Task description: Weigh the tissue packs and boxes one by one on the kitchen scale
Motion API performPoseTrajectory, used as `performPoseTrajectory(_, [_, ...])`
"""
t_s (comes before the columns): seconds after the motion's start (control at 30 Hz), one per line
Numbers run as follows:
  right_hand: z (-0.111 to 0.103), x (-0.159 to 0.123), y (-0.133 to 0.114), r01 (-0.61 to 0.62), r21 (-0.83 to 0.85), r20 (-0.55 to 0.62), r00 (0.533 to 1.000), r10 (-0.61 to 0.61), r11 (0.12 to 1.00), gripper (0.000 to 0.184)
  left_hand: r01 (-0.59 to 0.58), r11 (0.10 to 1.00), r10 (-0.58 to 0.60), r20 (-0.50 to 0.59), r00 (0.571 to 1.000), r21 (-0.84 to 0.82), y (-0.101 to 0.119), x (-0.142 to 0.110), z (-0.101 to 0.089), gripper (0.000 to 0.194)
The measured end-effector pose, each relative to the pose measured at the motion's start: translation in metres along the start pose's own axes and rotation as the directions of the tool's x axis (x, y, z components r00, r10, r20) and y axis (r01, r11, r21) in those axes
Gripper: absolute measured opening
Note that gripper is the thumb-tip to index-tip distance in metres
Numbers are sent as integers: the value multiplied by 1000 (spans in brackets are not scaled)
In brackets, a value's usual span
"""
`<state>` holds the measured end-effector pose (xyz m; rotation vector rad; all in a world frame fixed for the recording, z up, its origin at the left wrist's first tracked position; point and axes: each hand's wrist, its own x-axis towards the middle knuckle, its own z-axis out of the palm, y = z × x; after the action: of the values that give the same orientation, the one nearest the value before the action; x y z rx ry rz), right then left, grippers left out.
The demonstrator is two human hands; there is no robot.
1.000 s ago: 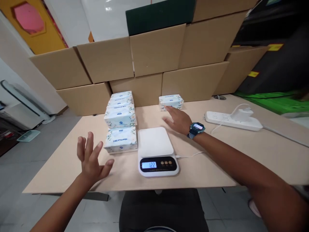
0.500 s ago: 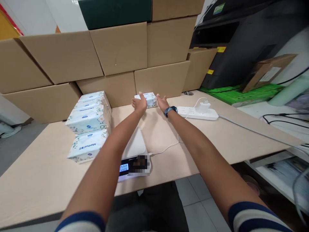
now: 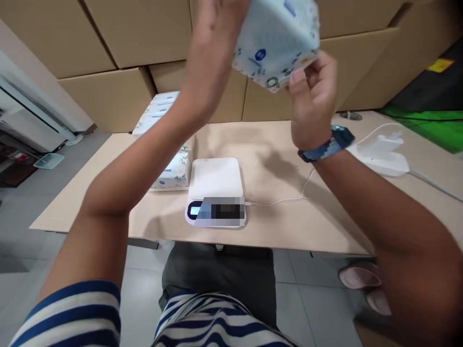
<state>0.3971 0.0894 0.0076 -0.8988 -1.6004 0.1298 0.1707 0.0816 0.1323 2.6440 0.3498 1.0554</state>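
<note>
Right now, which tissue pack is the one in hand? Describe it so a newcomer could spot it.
Look above the white scale on the table. The tissue pack is lifted between the left hand and right hand. Unlike the packs lying on the table, it is airborne and tilted.

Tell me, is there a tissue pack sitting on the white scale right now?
No, the scale has a bare platform, and the tissue pack is held up in the air between the left hand and right hand.

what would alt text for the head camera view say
Both hands, left hand and right hand, hold a floral-printed tissue pack raised in the air above a white kitchen scale on a beige table. More tissue packs lie left of the scale, with stacked cardboard boxes behind.
</note>
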Motion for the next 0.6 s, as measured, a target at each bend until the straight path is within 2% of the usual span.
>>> performPoseTrajectory(0.03, [-1,-11,-17,69,11,-66,996,-68,998,77,-188,979,195,-102,975,76,10,-22,-12,129])
performPoseTrajectory(0.07, [-1,-23,-34,114,22,-98,989,-111,993,78,-271,958,280,-94,955,95,22,-46,-21,127])
performPoseTrajectory(0.1, [0,-36,-49,130,36,-105,987,-126,991,82,-272,960,278,-112,954,68,36,-72,-24,112])
performPoseTrajectory(0.13, [3,-50,-61,131,40,-98,987,-127,991,90,-240,971,240,-118,964,12,50,-97,-24,90])
performPoseTrajectory(0.17, [6,-63,-70,117,36,-87,990,-113,992,98,-141,988,133,-120,984,-60,63,-122,-19,76])
performPoseTrajectory(0.2, [11,-75,-75,89,26,-75,993,-87,996,103,7,993,-25,-150,988,-117,75,-145,-11,78])
performPoseTrajectory(0.23, [16,-87,-78,58,11,-70,996,-58,998,107,135,980,-159,-169,973,-144,85,-165,0,79])
performPoseTrajectory(0.27, [21,-99,-78,28,-3,-71,997,-29,1000,107,194,971,-210,-108,972,-142,91,-181,11,82])
performPoseTrajectory(0.37, [31,-128,-75,-62,-34,-69,996,59,998,94,206,967,-203,34,979,-152,89,-213,39,94])
performPoseTrajectory(0.53, [39,-159,-74,-127,-40,-126,985,121,991,82,144,962,-126,90,988,-232,60,-243,59,101])
performPoseTrajectory(0.6, [42,-167,-75,-177,-63,-93,981,170,982,75,192,954,-173,100,980,-230,54,-254,63,101])
